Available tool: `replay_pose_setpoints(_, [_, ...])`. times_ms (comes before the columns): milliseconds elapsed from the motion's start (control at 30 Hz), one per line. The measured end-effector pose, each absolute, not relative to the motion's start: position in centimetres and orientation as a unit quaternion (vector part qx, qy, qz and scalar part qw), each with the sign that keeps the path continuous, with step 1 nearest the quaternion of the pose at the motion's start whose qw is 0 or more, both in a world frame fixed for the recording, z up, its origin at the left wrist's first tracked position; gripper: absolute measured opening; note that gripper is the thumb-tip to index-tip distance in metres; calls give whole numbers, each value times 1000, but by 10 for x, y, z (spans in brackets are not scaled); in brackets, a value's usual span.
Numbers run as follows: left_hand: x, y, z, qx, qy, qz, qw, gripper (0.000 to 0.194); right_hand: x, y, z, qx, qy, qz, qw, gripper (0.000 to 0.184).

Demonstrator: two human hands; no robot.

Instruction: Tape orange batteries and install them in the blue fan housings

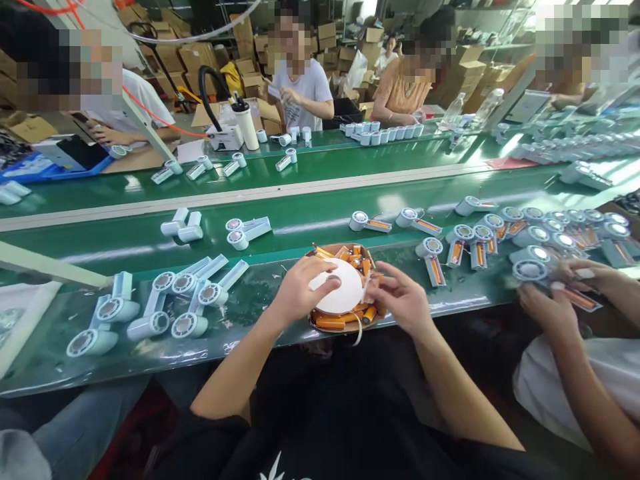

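Observation:
My left hand (305,287) grips the left side of a white tape roll (345,293), its thumb lying across the face near the centre hole. At the roll's right edge, my right hand (403,297) pinches a short pale strip (369,288) between thumb and fingers. Beneath the roll sits a round cardboard box (316,321) filled with orange cylindrical batteries (330,323). A loose pale strip end (358,332) curls down over the front of the box.
Light-blue handheld fan bodies (184,324) lie to the left, and more with orange batteries (433,260) to the right. A green conveyor (310,227) runs behind. At right, a co-worker's hands (555,307) hold a fan body. Other people sit across the line.

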State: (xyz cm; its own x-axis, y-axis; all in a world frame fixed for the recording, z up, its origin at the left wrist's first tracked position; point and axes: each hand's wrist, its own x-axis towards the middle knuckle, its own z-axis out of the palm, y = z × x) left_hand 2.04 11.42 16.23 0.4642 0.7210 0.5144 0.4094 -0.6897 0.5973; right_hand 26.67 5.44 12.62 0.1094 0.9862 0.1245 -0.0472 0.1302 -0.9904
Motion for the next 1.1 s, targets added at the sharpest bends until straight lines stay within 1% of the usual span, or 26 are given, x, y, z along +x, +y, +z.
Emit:
replay_pose_setpoints(67, [29, 99, 162, 846, 301, 404, 175, 31, 254, 46, 122, -466, -502, 481, 547, 56])
replay_pose_setpoints(167, [37, 84, 159, 851, 297, 416, 118, 25, 246, 42, 124, -451, -528, 486, 530, 49])
replay_pose_setpoints(300, [38, 78, 155, 863, 308, 400, 19, 16, 245, 41, 128, -461, -573, 440, 515, 46])
replay_pose_setpoints(400, [34, 74, 153, 870, 306, 386, -31, 17, 246, 40, 128, -477, -622, 382, 490, 43])
replay_pose_setpoints(467, [31, 72, 154, 867, 313, 388, -24, 19, 246, 39, 128, -489, -653, 340, 467, 41])
replay_pose_setpoints(567, [28, 69, 159, 858, 321, 402, 20, 17, 246, 39, 131, -493, -694, 289, 438, 37])
replay_pose_setpoints(667, [29, 68, 172, 861, 295, 411, 44, 16, 241, 39, 137, -470, -732, 272, 411, 31])
replay_pose_setpoints(767, [38, 66, 185, 896, 251, 361, 64, 23, 233, 37, 143, -429, -756, 304, 391, 17])
replay_pose_setpoints(800, [41, 67, 188, 909, 235, 334, 86, 26, 231, 36, 143, -419, -751, 326, 393, 13])
replay_pose_setpoints(867, [44, 77, 188, 917, 208, 300, 163, 27, 229, 33, 141, -410, -707, 399, 417, 11])
replay_pose_setpoints(900, [43, 87, 185, 910, 204, 294, 211, 26, 229, 31, 138, -410, -668, 443, 434, 13])
replay_pose_setpoints(933, [40, 101, 181, 897, 214, 293, 253, 24, 231, 30, 134, -412, -623, 486, 454, 21])
replay_pose_setpoints(967, [35, 119, 175, 882, 251, 291, 273, 25, 234, 29, 130, -413, -576, 521, 476, 30])
replay_pose_setpoints(1000, [27, 139, 170, 866, 309, 286, 268, 29, 237, 29, 126, -414, -530, 547, 498, 38])
replay_pose_setpoints(1033, [17, 160, 165, 848, 378, 279, 243, 32, 241, 29, 122, -416, -491, 562, 519, 44])
replay_pose_setpoints(1100, [-5, 199, 157, 805, 504, 273, 151, 32, 250, 29, 115, -421, -438, 572, 551, 49])
